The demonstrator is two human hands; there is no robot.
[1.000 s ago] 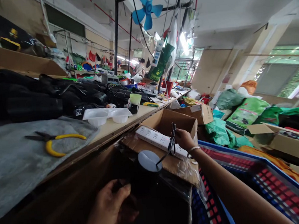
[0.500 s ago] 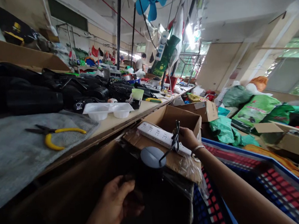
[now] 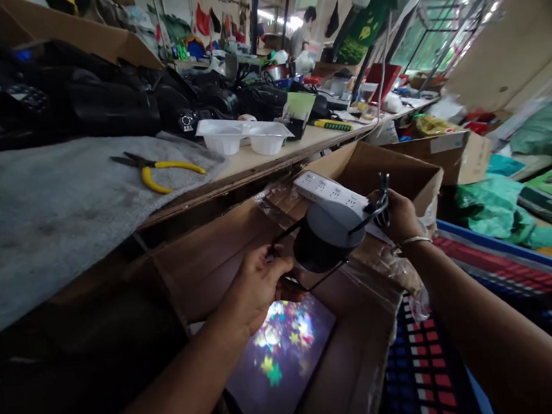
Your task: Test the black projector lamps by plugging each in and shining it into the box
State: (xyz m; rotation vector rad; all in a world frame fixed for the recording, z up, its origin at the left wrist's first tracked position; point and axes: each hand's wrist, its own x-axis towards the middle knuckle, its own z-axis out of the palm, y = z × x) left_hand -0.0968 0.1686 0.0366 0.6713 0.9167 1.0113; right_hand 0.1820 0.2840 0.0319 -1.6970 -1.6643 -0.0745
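Note:
A black cylindrical projector lamp [image 3: 322,248] with a grey back hangs tilted over an open cardboard box [image 3: 224,231]. My left hand [image 3: 266,285] is closed on its thin black bracket. Bright coloured stars and spots fall on a pale sheet [image 3: 273,400] inside the box, below the lamp. My right hand [image 3: 398,217] is closed around a bundled black cord [image 3: 381,209] at the near end of a white power strip [image 3: 327,191]. The strip lies on the box's taped flap. Whether the plug sits in a socket is hidden by the fingers and cord.
Yellow-handled pliers [image 3: 169,168] lie on a grey cloth [image 3: 81,185] at the left. A white plastic tray [image 3: 245,135] and black lamp bodies [image 3: 107,109] stand on the bench. A red-and-blue basket [image 3: 429,355] is at the right. A person [image 3: 302,37] is far back.
The dark box interior is now lit by a coloured pattern. My left hand has closed on the lamp's bracket, and the lamp has risen and tilted. My view has turned down and right.

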